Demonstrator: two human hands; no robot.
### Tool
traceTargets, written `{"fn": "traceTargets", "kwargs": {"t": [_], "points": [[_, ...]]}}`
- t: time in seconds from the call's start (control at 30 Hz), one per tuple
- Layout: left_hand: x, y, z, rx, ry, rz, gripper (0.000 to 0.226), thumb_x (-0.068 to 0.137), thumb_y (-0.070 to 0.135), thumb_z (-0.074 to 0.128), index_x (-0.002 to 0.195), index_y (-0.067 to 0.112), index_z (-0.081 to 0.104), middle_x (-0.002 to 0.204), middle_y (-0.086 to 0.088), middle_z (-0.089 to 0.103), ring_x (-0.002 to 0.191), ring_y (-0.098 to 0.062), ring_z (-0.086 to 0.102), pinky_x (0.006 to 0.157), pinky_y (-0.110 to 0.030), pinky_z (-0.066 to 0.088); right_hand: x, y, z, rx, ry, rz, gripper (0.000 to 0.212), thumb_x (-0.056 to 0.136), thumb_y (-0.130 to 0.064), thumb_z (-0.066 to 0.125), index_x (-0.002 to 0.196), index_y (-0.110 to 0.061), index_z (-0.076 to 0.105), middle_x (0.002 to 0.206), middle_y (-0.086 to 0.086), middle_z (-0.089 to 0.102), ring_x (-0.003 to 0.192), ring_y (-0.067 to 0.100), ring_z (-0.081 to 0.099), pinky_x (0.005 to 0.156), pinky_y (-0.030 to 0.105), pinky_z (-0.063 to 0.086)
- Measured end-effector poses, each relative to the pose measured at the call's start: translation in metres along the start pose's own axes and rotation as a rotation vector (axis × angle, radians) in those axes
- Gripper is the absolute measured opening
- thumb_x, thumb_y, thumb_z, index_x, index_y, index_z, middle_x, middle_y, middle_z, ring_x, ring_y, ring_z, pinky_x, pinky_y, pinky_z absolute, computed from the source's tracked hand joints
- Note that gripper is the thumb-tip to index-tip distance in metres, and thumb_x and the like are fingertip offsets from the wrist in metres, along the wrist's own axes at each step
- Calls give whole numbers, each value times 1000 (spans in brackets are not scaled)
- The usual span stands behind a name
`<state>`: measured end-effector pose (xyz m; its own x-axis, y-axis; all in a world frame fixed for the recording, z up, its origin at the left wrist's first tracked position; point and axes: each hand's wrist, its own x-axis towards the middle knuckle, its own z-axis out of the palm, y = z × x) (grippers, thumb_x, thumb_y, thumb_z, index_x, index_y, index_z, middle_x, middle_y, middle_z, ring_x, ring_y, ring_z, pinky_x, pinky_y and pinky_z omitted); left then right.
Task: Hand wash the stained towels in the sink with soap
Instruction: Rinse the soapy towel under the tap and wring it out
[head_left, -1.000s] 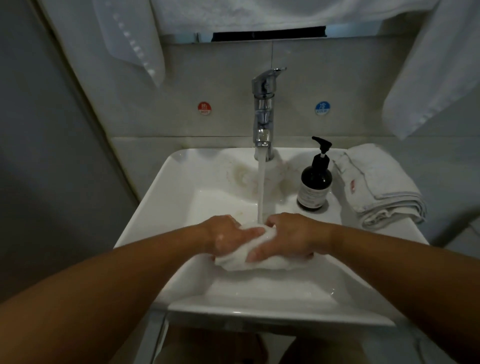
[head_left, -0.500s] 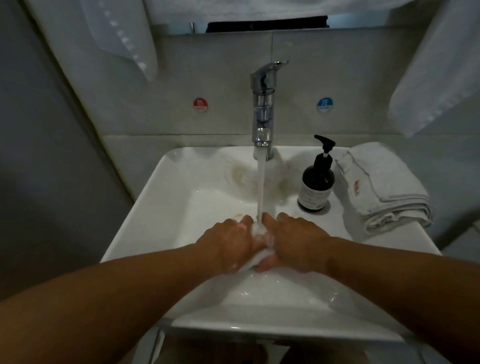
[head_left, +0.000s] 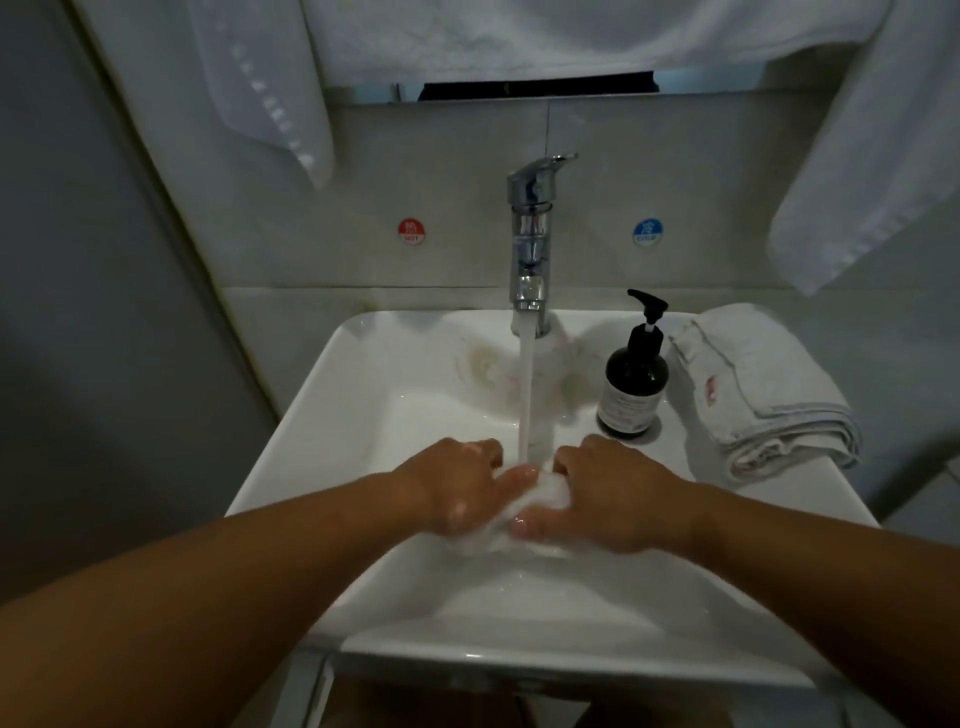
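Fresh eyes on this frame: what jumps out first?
The left hand and right hand grip a bunched wet towel in the middle of the white sink, right under the water stream from the chrome faucet. On the sink's right rim stand a dark soap bottle and, beside it, a folded towel with a red mark.

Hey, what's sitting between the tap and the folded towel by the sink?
A dark soap bottle stands upright there on the sink ledge, as the head view shows.
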<state>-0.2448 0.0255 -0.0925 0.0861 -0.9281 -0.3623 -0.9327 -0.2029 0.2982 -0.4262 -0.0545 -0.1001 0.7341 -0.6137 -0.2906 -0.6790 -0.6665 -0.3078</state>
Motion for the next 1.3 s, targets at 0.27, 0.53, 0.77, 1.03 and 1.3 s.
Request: {"fn": "traceTargets", "kwargs": {"t": [0.27, 0.53, 0.77, 1.03, 1.3], "points": [[-8, 6, 27, 14, 37, 53, 64, 100, 68, 28, 153, 33, 29, 138, -10, 52, 122, -30, 56, 102, -37, 46, -2, 0, 21, -149, -14, -86, 115, 67, -87, 63, 154, -38, 7, 141, 7, 43, 118, 27, 55, 99, 40, 48], [7, 10, 8, 216, 184, 45, 23, 102, 56, 44, 120, 44, 51, 111, -4, 64, 99, -24, 65, 87, -41, 56, 16, -2, 6, -137, 90, -45, 90, 60, -92, 62, 132, -40, 45, 115, -7, 63, 95, 15, 61, 81, 33, 51], [3, -2, -7, -424, -97, -231, 94, 76, 91, 34, 123, 16, 66, 113, -12, 71, 94, -31, 71, 84, -44, 61, 13, 3, -11, 384, -185, 112, 81, 46, -82, 82, 107, -30, 64, 99, -1, 73, 78, 17, 76, 67, 37, 64], [-18, -10, 19, -134, -25, 155, 71, 98, 68, 32, 159, 38, 11, 147, -6, 42, 126, -26, 49, 110, -40, 39, -2, -3, 7, -8, -99, -71, 117, 62, -82, 72, 155, -44, 12, 142, -1, 42, 122, 23, 48, 106, 40, 45], [4, -2, 26, 103, 189, -5, 62, 95, 65, 21, 127, 18, 47, 101, -6, 56, 84, -27, 55, 75, -40, 48, 20, -7, 10, -162, 93, -26, 88, 65, -90, 62, 132, -35, 44, 102, -4, 62, 85, 17, 61, 74, 33, 53]]}}
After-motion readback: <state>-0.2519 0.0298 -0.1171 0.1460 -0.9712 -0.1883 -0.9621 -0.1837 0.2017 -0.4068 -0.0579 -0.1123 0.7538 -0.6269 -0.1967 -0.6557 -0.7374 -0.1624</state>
